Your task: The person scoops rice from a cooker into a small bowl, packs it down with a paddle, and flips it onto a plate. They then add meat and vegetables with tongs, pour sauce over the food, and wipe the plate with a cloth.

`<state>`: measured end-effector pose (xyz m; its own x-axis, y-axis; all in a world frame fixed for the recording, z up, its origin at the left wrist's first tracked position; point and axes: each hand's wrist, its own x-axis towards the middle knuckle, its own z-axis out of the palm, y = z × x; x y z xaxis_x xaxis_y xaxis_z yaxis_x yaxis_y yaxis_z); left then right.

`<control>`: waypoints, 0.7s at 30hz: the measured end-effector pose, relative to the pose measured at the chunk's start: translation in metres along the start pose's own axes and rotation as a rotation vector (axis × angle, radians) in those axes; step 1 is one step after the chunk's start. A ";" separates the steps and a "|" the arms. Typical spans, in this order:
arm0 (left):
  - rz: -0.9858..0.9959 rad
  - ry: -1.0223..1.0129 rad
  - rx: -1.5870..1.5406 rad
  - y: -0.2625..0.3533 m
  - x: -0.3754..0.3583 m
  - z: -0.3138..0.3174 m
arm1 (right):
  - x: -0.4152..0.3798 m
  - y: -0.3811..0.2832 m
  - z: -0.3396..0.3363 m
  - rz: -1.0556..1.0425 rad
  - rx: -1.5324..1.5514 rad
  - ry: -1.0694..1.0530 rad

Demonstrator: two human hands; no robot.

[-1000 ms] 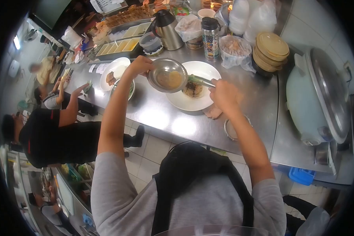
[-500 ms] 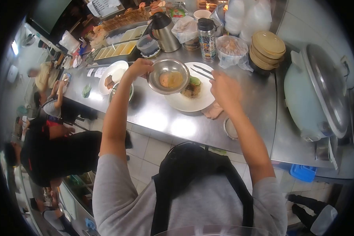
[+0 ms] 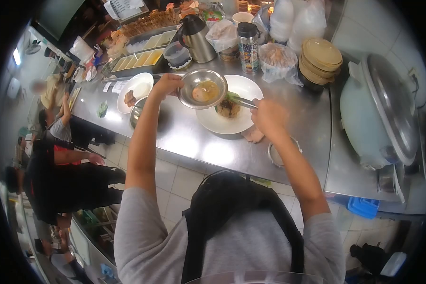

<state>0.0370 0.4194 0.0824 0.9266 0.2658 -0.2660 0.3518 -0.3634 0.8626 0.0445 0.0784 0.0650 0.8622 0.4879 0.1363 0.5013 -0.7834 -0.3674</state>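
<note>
My left hand pinches the rim of a small steel bowl, tilted over the left part of a white plate. In the bowl lies an egg-like piece in yellowish liquid. A mound of brown food with green leaf on top sits on the plate, partly covered by the bowl. My right hand is closed around metal tongs, whose tips reach the green leaf beside the bowl's rim. Below that hand a tan cloth lies at the plate's edge.
To the left stand another plate with food and a steel bowl. A thermal jug, a patterned bottle and stacked bowls line the back. A large lidded cooker stands right. Co-workers are at the left.
The tongs have come down and left from above the plate to the green leaf, their arms now closer together. The steel bowl has shifted slightly upward in view.
</note>
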 end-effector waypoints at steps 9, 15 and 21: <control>0.044 0.002 -0.161 -0.019 -0.006 0.008 | -0.011 0.004 0.019 0.012 0.032 0.153; 0.015 0.053 -0.182 -0.015 -0.019 0.024 | -0.015 0.017 0.044 0.112 0.130 0.091; 0.052 -0.144 -0.144 -0.005 -0.010 0.027 | -0.040 0.051 -0.006 0.458 0.904 0.199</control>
<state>0.0294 0.3946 0.0688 0.9561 0.1158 -0.2692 0.2899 -0.2397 0.9266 0.0365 0.0165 0.0460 0.9944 0.0783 -0.0713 -0.0490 -0.2559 -0.9655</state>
